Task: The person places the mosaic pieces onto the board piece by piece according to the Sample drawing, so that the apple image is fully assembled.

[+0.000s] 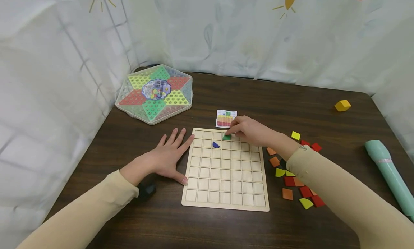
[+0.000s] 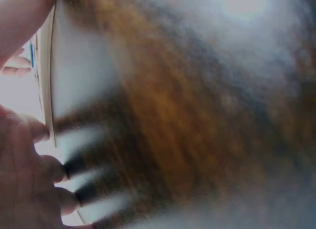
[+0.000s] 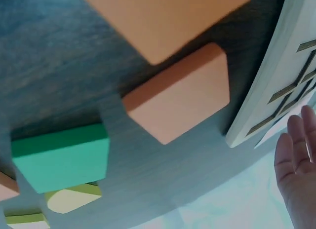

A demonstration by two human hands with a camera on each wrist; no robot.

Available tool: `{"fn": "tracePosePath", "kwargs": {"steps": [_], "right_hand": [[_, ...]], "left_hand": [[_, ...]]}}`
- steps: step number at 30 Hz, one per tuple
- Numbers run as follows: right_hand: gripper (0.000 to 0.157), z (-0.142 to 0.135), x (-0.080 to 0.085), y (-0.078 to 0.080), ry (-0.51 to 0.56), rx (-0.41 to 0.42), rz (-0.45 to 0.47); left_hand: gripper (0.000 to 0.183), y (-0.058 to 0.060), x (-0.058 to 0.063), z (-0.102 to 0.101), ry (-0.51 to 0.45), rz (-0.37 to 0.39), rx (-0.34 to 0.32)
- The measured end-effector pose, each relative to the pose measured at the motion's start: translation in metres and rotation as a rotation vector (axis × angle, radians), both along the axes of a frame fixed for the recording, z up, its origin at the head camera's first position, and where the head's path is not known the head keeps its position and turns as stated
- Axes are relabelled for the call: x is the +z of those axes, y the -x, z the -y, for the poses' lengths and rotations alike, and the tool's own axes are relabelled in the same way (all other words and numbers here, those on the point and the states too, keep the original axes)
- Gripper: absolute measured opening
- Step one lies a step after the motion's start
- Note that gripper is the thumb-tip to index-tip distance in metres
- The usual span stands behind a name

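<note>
My left hand [image 1: 169, 158] lies flat with fingers spread on the dark table, its thumb and index fingertips at the left edge of the wooden grid board [image 1: 225, 198]. In the left wrist view, that hand's fingers [image 2: 54, 170] rest along the tabletop beside the board. Over the board's far edge is my right hand [image 1: 247, 129], one fingertip on a small green piece [image 1: 227, 137] in a top-row cell. A blue half-round piece [image 1: 215, 144] lies one row nearer. Just beyond the board, a printed card [image 1: 223, 119] is partly overlapped by the right hand.
Right of the board are scattered red blocks [image 1: 305, 192], orange blocks [image 1: 287, 194] and yellow-green quarter-round pieces [image 1: 306, 203], some under my right forearm. A green block [image 3: 59, 157] is among them. A Chinese checkers box [image 1: 132, 97], yellow block [image 1: 342, 105] and mint-green stick-like object [image 1: 391, 173] stand farther out.
</note>
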State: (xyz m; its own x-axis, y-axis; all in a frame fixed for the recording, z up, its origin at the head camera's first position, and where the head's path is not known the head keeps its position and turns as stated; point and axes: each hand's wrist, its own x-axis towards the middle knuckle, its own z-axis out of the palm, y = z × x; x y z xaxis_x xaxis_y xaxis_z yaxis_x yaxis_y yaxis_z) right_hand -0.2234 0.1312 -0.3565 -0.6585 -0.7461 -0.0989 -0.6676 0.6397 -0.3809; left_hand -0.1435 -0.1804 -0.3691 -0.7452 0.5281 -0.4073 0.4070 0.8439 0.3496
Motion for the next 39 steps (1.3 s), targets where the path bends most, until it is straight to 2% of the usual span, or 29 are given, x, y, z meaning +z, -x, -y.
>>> {"fn": "tracePosePath", "kwargs": {"steps": [6,9,16,19,24,32,39], "right_hand": [[0.033,-0.009,0.002,-0.002,0.030,-0.010,0.015],[0.033,-0.022,0.007,-0.003,0.050,-0.051,0.002],[0.032,-0.081,0.019,-0.013,0.030,-0.212,-0.030],[0.031,-0.105,0.018,-0.021,0.000,-0.258,-0.040],[0.030,-0.132,0.011,-0.036,-0.020,-0.323,0.002],[0.029,-0.146,-0.001,-0.049,-0.017,-0.334,0.042],[0.032,-0.145,-0.008,-0.054,-0.064,-0.342,0.017]], "left_hand": [[0.136,0.001,0.000,0.000,0.005,0.001,0.000],[0.136,0.000,0.000,0.000,0.007,-0.001,0.002],[0.135,0.001,0.000,-0.001,-0.002,-0.006,0.006],[0.135,0.001,0.000,-0.001,-0.006,-0.006,0.007],[0.135,0.001,0.000,-0.002,-0.016,-0.003,0.008],[0.137,0.001,0.001,-0.002,-0.011,-0.003,0.012],[0.137,0.001,0.000,-0.002,-0.013,-0.006,0.010]]}}
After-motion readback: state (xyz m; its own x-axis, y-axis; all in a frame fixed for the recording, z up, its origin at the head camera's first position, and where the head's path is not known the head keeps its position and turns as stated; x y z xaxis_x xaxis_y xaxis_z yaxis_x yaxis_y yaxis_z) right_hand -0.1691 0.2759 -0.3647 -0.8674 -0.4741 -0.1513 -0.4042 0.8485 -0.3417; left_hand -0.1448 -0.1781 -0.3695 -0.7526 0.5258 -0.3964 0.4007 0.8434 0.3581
